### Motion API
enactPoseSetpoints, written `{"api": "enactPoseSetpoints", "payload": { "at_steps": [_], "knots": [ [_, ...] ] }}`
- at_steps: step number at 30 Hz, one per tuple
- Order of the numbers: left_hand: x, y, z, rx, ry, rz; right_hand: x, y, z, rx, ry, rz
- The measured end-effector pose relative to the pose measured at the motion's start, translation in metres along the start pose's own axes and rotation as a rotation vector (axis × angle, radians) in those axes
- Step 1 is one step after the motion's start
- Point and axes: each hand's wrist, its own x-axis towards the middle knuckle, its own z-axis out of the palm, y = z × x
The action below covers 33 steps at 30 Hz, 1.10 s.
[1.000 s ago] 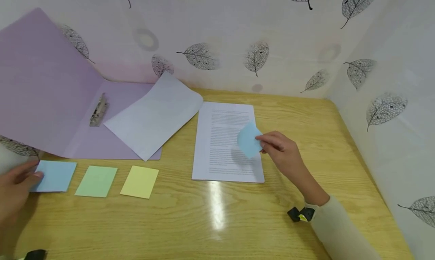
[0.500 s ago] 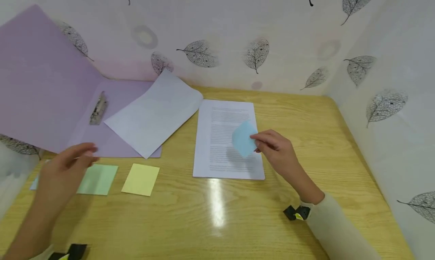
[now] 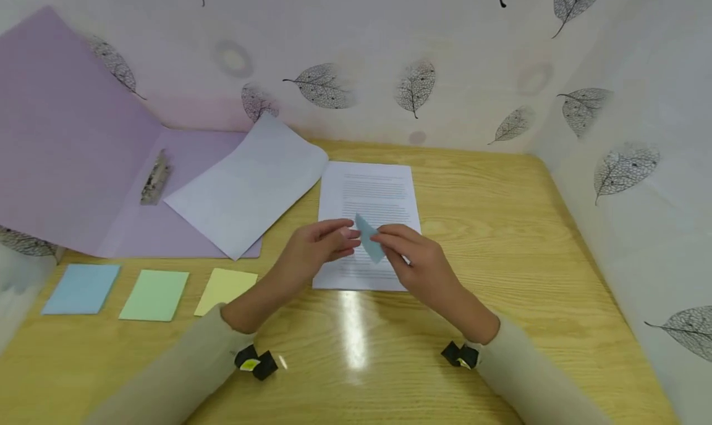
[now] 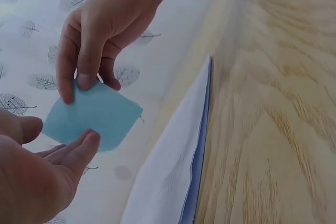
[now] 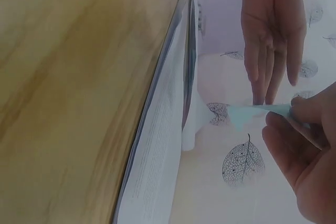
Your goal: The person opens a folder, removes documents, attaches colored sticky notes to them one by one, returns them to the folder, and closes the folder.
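Note:
A light blue sticky note [image 3: 369, 239] is held above the printed sheets [image 3: 361, 193]. My right hand [image 3: 417, 255] pinches it at an edge between thumb and fingers, as the left wrist view also shows with the note [image 4: 94, 116] nearly face-on. My left hand [image 3: 311, 246] is beside the note, its fingers reaching toward it. In the right wrist view the left hand's fingers [image 5: 268, 61] look fairly straight, their tips at the note's edge; whether they touch it I cannot tell.
Blue [image 3: 81, 289], green [image 3: 154, 295] and yellow [image 3: 222, 288] sticky pads lie in a row at the left. Behind them an open purple folder [image 3: 200, 147] with a metal clip [image 3: 156, 179] carries a loose white sheet [image 3: 250, 181]. A leaf-patterned wall [image 3: 367, 29] borders the table.
My left hand has left the blue pad and moved right to the sticky note, passing over the green pad. The right hand has shifted slightly left, and the note is turned more edge-on.

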Motion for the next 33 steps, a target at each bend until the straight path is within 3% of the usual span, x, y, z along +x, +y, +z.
{"api": "enactPoseSetpoints", "payload": {
  "at_steps": [5, 11, 15, 19, 23, 26, 28, 33],
  "knots": [
    [0.01, -0.003, 0.003, -0.093, 0.008, -0.042, -0.001, -0.006, 0.003, -0.009, -0.05, -0.074],
    [0.01, -0.002, 0.001, -0.048, 0.073, -0.075, -0.003, -0.006, 0.004, 0.099, -0.13, -0.119],
    [0.009, -0.001, 0.0, -0.007, 0.088, -0.081, -0.002, -0.004, -0.002, 0.179, -0.082, -0.11],
    [0.011, -0.003, -0.002, 0.052, 0.044, -0.083, 0.002, 0.002, -0.009, 0.043, 0.005, 0.016],
    [0.015, -0.009, -0.003, 0.146, -0.035, -0.092, 0.004, 0.009, -0.012, -0.066, -0.084, 0.185],
    [0.02, -0.015, -0.004, 0.209, -0.065, -0.081, 0.003, 0.014, -0.011, -0.027, -0.165, 0.302],
    [0.023, -0.017, -0.006, 0.268, -0.05, -0.067, 0.003, 0.018, -0.01, 0.03, -0.191, 0.381],
    [0.034, -0.024, -0.012, 0.537, 0.008, -0.026, 0.005, 0.027, -0.007, 0.143, -0.247, 0.564]
  ]
}}
